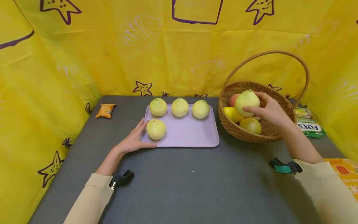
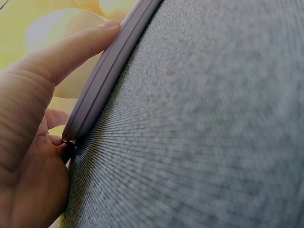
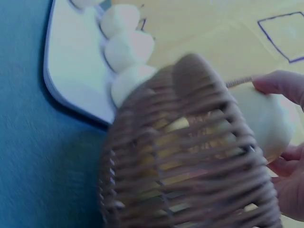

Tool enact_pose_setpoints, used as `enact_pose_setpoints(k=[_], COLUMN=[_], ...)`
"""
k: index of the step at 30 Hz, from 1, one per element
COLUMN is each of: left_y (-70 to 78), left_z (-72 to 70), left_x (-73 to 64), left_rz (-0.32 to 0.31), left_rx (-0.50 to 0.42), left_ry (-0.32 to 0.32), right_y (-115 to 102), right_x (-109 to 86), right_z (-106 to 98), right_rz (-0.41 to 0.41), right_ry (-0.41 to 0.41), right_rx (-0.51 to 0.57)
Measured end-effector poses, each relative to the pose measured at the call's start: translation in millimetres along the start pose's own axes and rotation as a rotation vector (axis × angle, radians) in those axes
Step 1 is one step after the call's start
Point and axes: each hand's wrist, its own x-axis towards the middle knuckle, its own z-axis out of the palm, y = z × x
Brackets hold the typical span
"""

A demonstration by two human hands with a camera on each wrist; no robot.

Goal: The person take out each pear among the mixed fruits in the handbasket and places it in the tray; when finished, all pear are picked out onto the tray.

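R hand (image 1: 269, 109) grips a round pale-green fruit (image 1: 246, 102), thumb one side, fingers the other, up over the mouth of the wicker basket (image 1: 268, 137). Can't tell if this fruit touches the ones under it. Basket is at R end of the table (image 1: 179, 186), handle (image 1: 272, 52) upright. In it, toward its L side: a red fruit (image 1: 233, 100) at back, a lemon (image 1: 231, 114) in the middle, a yellow-green fruit (image 1: 251, 126) nearer the front wall; bits of other stuff mostly hidden behind the held fruit.

Lilac tray (image 1: 190, 133), flat on table, L of basket & apart from it. Holds 4 pale fruits: a back row of three (image 1: 180, 107) along the far edge, plus a front fruit (image 1: 156, 129) near the front L corner. Front R part of tray is bare.

L hand (image 1: 136, 137) is spread wide round that corner, thumb on the front rim, fingers by the L side, next to the front fruit.

Also: small orange packet (image 1: 105, 110) far L; green FOX'S bag (image 1: 309, 126) just R of basket, partly behind it.
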Motion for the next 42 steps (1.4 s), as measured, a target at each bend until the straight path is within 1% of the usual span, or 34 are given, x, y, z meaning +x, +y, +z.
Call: enact_pose_setpoints(k=[2,5,14,16,18,20,23,26,32,35,36,39,42], left_y=[0.3,0.5,0.3,0.4,0.6,0.8,1.4,1.9,1.5,0.7,0.4,-0.1,-0.2], left_z=[0.7,1.2,0.7,0.6,0.5,0.4,0.3,0.1,0.0,-0.2,-0.3,-0.3,0.1], left_x=[0.8,1.2,0.4,0.1,-0.1,-0.1,-0.3,-0.6,-1.4,-1.4,-1.4,-1.1,-0.7], left_rz=[0.001,0.000,0.003,0.002,0.000,-0.004,-0.008,-0.007,0.000,0.005,0.007,0.008,0.007], left_rx=[0.002,-0.002,-0.002,-0.002,-0.001,-0.005,-0.010,-0.011,-0.007,-0.003,-0.003,-0.002,-0.004], left_ry=[0.001,0.001,0.001,0.001,0.000,-0.001,-0.003,-0.002,-0.002,0.003,0.006,0.007,0.003], right_y=[0.5,0.3,-5.0,-7.2,-9.4,-11.7,-16.0,-23.4,-53.8,-65.6,-67.9,-70.0,-68.2], right_x=[-5.3,-11.4,-24.7,-26.8,-28.5,-29.1,-30.2,-33.0,-49.5,-55.3,-56.1,-56.4,-54.2], right_z=[4.4,10.5,29.7,34.7,40.4,46.6,56.8,67.4,89.6,100.7,104.3,114.8,124.6], right_rz=[-0.003,-0.010,-0.083,-0.114,-0.157,-0.219,-0.333,-0.451,-0.647,-0.701,-0.703,-0.679,-0.637], right_ry=[0.016,0.046,0.175,0.212,0.255,0.295,0.347,0.379,0.362,0.344,0.333,0.289,0.230], right_rx=[0.038,0.064,0.029,0.021,0.018,0.022,0.025,0.011,-0.013,-0.038,-0.039,-0.032,0.009])
